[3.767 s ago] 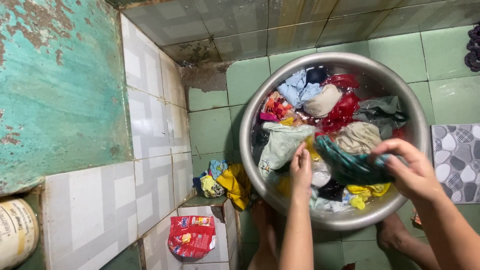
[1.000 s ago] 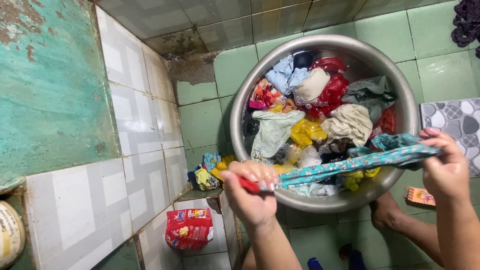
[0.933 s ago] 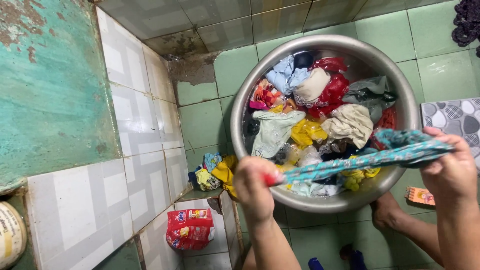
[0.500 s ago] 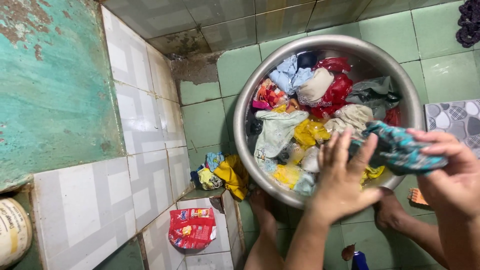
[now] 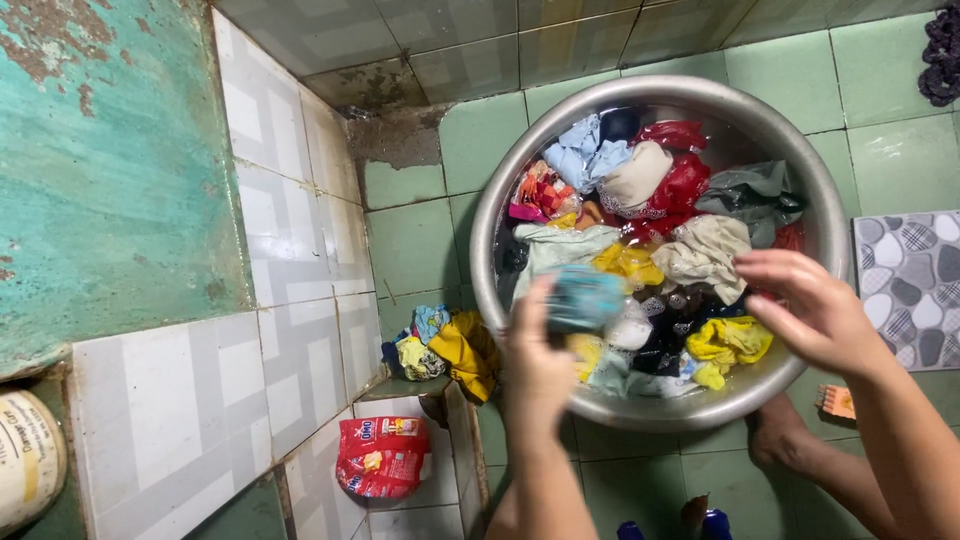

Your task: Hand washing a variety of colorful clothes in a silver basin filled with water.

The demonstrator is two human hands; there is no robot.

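A big metal basin (image 5: pixel 825 215) on the green tiled floor holds several wet clothes in water: red, beige, blue, yellow and pale green pieces. My left hand (image 5: pixel 538 360) is over the basin's near left rim, shut on a bunched teal patterned cloth (image 5: pixel 583 297), which is blurred by motion. My right hand (image 5: pixel 812 310) hovers over the basin's right side with fingers spread and nothing in it, just above a yellow garment (image 5: pixel 728 342).
A small heap of wrung clothes (image 5: pixel 445 350) lies on the floor left of the basin. A red detergent packet (image 5: pixel 380 458) sits on a tiled ledge. A patterned mat (image 5: pixel 910 285) lies right. My bare feet (image 5: pixel 780 435) are below the basin.
The teal cloth, stretched and twisted between both hands a second ago, is now bunched in my left hand alone and carried left. My right hand has let go and opened.
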